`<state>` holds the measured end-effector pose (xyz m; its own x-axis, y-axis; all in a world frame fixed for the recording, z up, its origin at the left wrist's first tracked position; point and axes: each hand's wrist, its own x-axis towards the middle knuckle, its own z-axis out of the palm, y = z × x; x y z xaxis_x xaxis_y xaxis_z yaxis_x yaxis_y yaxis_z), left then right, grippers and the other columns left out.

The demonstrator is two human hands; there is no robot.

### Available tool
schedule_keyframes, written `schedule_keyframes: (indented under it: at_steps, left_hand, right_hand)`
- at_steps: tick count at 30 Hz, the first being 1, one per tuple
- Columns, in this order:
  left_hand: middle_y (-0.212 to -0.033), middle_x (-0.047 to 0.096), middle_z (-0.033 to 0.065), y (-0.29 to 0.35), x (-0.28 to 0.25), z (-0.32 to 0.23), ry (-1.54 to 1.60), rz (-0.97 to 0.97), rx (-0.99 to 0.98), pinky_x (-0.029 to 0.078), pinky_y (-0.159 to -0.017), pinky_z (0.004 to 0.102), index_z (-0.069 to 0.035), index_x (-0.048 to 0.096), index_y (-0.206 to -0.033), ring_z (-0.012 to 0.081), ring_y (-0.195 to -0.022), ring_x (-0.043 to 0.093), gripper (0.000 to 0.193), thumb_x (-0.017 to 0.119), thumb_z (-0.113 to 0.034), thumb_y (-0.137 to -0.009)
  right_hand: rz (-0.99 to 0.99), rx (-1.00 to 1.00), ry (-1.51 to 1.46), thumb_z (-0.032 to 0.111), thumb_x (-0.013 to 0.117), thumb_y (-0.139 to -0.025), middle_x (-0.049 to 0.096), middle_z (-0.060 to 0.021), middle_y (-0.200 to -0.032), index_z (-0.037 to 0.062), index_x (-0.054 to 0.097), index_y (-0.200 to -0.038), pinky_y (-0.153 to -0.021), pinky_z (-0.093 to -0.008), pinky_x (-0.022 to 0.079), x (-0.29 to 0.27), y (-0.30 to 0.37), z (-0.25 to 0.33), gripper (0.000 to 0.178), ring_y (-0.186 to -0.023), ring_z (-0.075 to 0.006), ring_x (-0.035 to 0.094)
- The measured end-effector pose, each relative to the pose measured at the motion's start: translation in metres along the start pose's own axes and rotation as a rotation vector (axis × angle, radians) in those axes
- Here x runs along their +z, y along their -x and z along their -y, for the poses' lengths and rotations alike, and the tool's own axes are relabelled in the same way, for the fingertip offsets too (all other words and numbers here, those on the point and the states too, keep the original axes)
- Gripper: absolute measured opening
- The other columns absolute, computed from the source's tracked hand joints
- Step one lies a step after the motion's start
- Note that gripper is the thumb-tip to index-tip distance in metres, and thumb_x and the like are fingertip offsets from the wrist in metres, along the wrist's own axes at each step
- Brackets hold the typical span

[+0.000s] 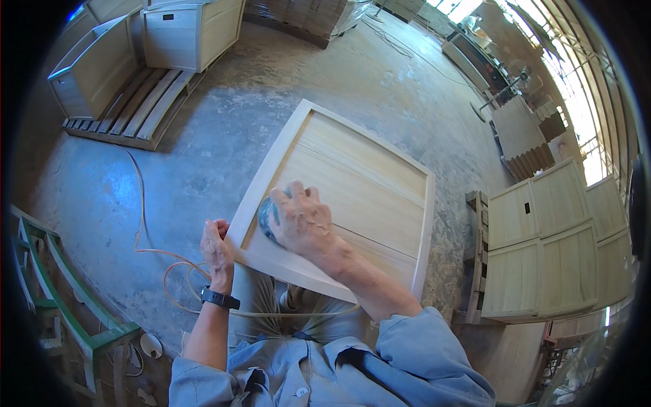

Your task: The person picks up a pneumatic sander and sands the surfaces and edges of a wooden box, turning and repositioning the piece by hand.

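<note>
A pale framed wooden panel (pixel 366 176) lies tilted across my lap, its near edge against my legs. My right hand (pixel 302 220) is closed over a rounded dark teal palm sander (pixel 266 218), which rests on the panel's left frame strip near the near-left corner. Most of the sander is hidden under my palm and fingers. At that same corner my left hand (pixel 217 247) grips the panel's left edge with curled fingers; a dark watch (pixel 220 298) is on that wrist.
An orange hose (pixel 141 197) loops over the concrete floor at left and passes across my legs. Wooden boxes (pixel 171 41) stand on a slatted pallet (pixel 146 112) at far left. Stacked wooden boxes (pixel 536 258) are at right. A green metal frame (pixel 68 292) stands at near left.
</note>
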<state>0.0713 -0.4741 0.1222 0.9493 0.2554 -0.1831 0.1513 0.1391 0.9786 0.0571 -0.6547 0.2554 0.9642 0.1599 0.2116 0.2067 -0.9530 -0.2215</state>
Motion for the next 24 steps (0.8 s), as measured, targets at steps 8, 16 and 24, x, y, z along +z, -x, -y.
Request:
schedule_keyframes:
  at_steps: [8, 16, 24]
  left_hand:
    - [-0.088, 0.066, 0.0108, -0.008, -0.010, 0.014, -0.211, 0.103, 0.096, 0.046, -0.078, 0.0332, 0.006, 0.064, -0.099, 0.0196, -0.082, 0.059, 0.056, 0.032, -0.040, -0.107]
    - [-0.086, 0.063, 0.0081, 0.000, 0.003, -0.013, -0.158, 0.105, -0.044, 0.044, -0.073, 0.0298, 0.005, 0.064, -0.099, 0.0156, -0.078, 0.055, 0.062, 0.029, -0.046, -0.107]
    - [-0.084, 0.065, 0.0104, -0.003, 0.006, -0.012, -0.242, 0.032, -0.004, 0.044, -0.074, 0.0333, 0.008, 0.066, -0.098, 0.0189, -0.079, 0.056, 0.061, 0.030, -0.042, -0.105]
  right_hand:
    - [-0.074, 0.270, 0.088, 0.021, 0.064, -0.084, 0.058, -0.0221, -0.109, 0.0065, 0.062, -0.113, -0.074, -0.0489, 0.057, 0.017, -0.084, -0.072, 0.033, -0.096, -0.0416, 0.062]
    - [0.019, 0.470, 0.032, 0.020, 0.050, -0.091, 0.057, -0.0246, -0.117, 0.0034, 0.059, -0.121, -0.087, -0.0471, 0.053, -0.007, -0.121, -0.126, 0.035, -0.107, -0.0441, 0.059]
    - [0.396, 0.614, 0.584, 0.022, 0.049, -0.093, 0.050, -0.0283, -0.139, 0.0010, 0.050, -0.138, -0.084, -0.0531, 0.047, -0.024, -0.067, -0.257, 0.050, -0.130, -0.0427, 0.048]
